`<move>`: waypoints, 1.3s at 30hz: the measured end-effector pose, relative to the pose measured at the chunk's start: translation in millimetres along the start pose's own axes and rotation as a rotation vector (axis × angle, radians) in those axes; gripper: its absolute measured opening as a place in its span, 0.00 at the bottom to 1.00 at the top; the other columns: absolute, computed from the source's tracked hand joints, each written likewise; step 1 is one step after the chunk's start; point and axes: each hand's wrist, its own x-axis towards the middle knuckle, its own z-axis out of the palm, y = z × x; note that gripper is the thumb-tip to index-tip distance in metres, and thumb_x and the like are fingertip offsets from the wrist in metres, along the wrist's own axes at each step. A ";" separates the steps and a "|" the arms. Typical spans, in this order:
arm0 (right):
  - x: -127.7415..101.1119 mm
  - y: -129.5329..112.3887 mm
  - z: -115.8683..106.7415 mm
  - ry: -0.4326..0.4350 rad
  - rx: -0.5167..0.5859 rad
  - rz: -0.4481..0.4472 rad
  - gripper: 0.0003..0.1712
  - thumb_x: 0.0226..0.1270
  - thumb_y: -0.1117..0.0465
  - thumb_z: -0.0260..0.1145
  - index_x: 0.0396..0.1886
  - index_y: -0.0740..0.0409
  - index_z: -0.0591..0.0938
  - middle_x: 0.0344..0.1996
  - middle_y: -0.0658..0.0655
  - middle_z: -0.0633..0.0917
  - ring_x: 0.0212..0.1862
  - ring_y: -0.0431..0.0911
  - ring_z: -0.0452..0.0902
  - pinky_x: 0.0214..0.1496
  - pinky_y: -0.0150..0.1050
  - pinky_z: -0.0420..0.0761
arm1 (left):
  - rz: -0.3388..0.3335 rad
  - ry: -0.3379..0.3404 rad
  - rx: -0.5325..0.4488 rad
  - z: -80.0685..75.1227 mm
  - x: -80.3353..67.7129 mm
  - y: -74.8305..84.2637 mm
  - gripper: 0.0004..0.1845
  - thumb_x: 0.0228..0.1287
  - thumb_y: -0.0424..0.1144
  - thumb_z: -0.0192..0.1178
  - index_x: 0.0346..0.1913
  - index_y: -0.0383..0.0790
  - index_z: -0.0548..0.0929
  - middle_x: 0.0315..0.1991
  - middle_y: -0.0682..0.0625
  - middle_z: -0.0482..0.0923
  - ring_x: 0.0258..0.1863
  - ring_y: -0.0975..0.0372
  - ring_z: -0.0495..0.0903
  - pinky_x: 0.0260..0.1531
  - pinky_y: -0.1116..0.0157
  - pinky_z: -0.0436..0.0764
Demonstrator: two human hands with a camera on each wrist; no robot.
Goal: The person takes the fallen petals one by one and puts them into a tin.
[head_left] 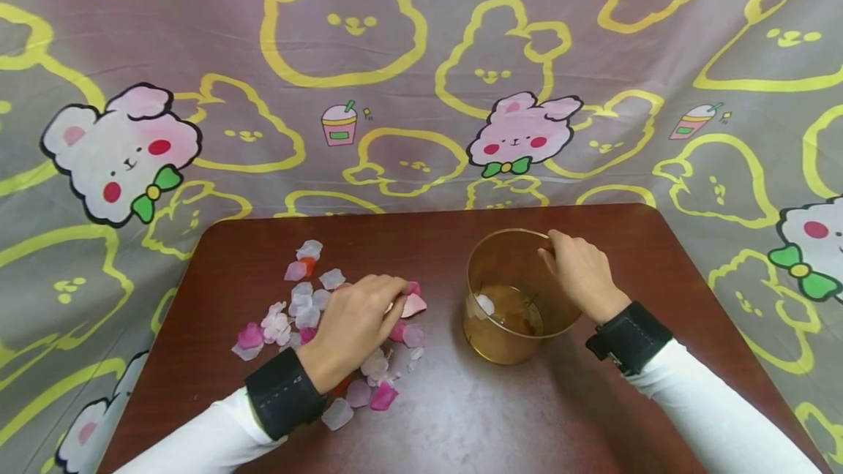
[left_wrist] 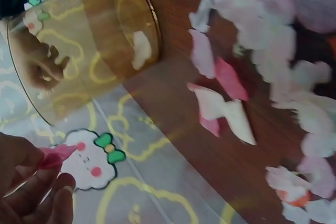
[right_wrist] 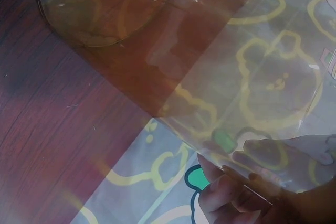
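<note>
One pink petal (left_wrist: 56,156) is pinched in the left hand (head_left: 358,324), left of the amber container (head_left: 495,347), among loose petals (head_left: 302,300). The right hand (head_left: 582,275) grips the container's right side; a hard pull could tip it, a slack pinch drop the petal.

The bare right hand (head_left: 585,274) grips a clear amber cylindrical container (head_left: 495,350) by its rim, the body standing to that hand's left, a thin white petal (head_left: 484,304) inside. The bare left hand (head_left: 356,324) is above loose pink, white and orange petals (head_left: 302,301) spread around it on a reddish-brown table (head_left: 441,437).
</note>
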 end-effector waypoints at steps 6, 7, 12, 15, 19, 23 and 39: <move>0.3 -0.3 0.1 -0.003 -0.006 0.002 0.09 0.72 0.60 0.64 0.33 0.61 0.78 0.20 0.58 0.78 0.23 0.53 0.75 0.22 0.45 0.71 | 0.097 0.020 -0.025 -0.2 13.5 15.4 0.07 0.63 0.38 0.69 0.44 0.45 0.88 0.39 0.55 0.89 0.39 0.62 0.87 0.31 0.64 0.85; 0.4 -0.2 0.0 -0.002 -0.006 0.001 0.09 0.72 0.60 0.65 0.33 0.61 0.78 0.20 0.58 0.78 0.23 0.53 0.76 0.22 0.45 0.71 | 0.112 0.026 -0.029 0.2 16.0 18.1 0.07 0.63 0.38 0.69 0.43 0.46 0.88 0.39 0.55 0.89 0.38 0.62 0.87 0.31 0.64 0.85; 0.8 -0.3 -0.6 0.004 0.000 0.003 0.09 0.72 0.61 0.65 0.33 0.61 0.78 0.20 0.58 0.78 0.23 0.53 0.76 0.23 0.46 0.72 | 0.193 0.076 -0.040 6.2 28.2 33.1 0.05 0.65 0.37 0.67 0.42 0.46 0.88 0.38 0.56 0.89 0.39 0.64 0.87 0.31 0.65 0.85; 1.1 -0.5 -0.7 0.004 0.005 0.005 0.09 0.72 0.61 0.65 0.33 0.61 0.78 0.20 0.58 0.77 0.23 0.53 0.76 0.23 0.46 0.71 | 0.245 0.105 -0.045 10.2 33.8 43.1 0.05 0.65 0.37 0.67 0.42 0.46 0.88 0.38 0.57 0.89 0.40 0.65 0.86 0.33 0.65 0.85; 1.6 -0.6 -0.5 0.002 0.007 0.001 0.09 0.72 0.60 0.65 0.33 0.61 0.78 0.20 0.58 0.77 0.24 0.52 0.75 0.24 0.45 0.71 | 0.303 0.143 -0.049 14.3 40.7 55.2 0.05 0.64 0.36 0.66 0.42 0.47 0.87 0.38 0.58 0.89 0.41 0.67 0.86 0.34 0.67 0.85; 1.6 -0.2 -0.2 0.006 0.003 0.002 0.09 0.72 0.60 0.65 0.33 0.61 0.78 0.20 0.58 0.77 0.23 0.53 0.75 0.23 0.45 0.70 | 0.344 0.153 -0.038 18.5 47.5 65.2 0.05 0.64 0.36 0.67 0.42 0.48 0.87 0.37 0.58 0.88 0.41 0.68 0.86 0.34 0.68 0.85; 1.4 0.7 1.4 0.012 -0.001 0.004 0.09 0.71 0.61 0.65 0.33 0.61 0.78 0.20 0.58 0.78 0.23 0.54 0.76 0.23 0.46 0.71 | 0.413 0.022 -0.003 37.9 40.3 81.1 0.04 0.67 0.36 0.63 0.42 0.49 0.85 0.37 0.60 0.87 0.39 0.67 0.84 0.32 0.70 0.83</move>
